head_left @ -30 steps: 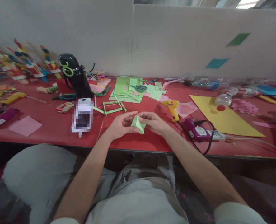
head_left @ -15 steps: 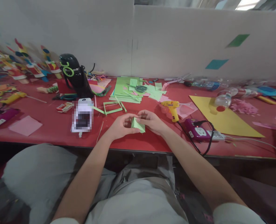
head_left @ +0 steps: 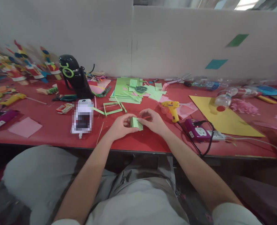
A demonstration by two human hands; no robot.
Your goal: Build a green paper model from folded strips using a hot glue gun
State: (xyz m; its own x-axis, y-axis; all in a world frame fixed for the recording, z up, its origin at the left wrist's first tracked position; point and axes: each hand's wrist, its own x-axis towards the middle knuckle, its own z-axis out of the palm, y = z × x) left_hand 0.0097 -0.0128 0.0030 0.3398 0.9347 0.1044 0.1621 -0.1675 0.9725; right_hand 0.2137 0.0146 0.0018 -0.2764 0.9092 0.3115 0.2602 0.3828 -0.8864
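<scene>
Head view, the only one: the left hand (head_left: 123, 126) is gripping a small stack of light green paper (head_left: 137, 124), its thumb lying along the near side and its fingers curling round the far side. The right hand (head_left: 153, 122) is resting its thumb on the stack's upper right part; its other fingers are bending loosely behind, and whether they are pressing on the paper, can't tell. The stack is sitting between the two hands, over the near edge of the red table (head_left: 152, 142); whether it is touching the tabletop is not showing clearly.

Handling, as a judgement: stack is looking light, fairly stiff as a block but made of thin pieces, so likely to be fanning or slipping apart if held on one face only. Corners are probably creasing easily under hard pressure. Best hold: opposite edges, thumb and fingers, lightly, with the second hand steadying the free side.

Around it: a frame of green strips (head_left: 113, 112) is lying just beyond the left hand. Green sheets (head_left: 123, 85) are piling up farther back, scissors (head_left: 141, 89) resting on top. A yellow glue gun (head_left: 172, 107) is lying beyond the right hand, a purple box (head_left: 196, 130) sitting to the right near its cable. A white phone (head_left: 90, 123), partly pixelated, is lying left of the left hand.
</scene>
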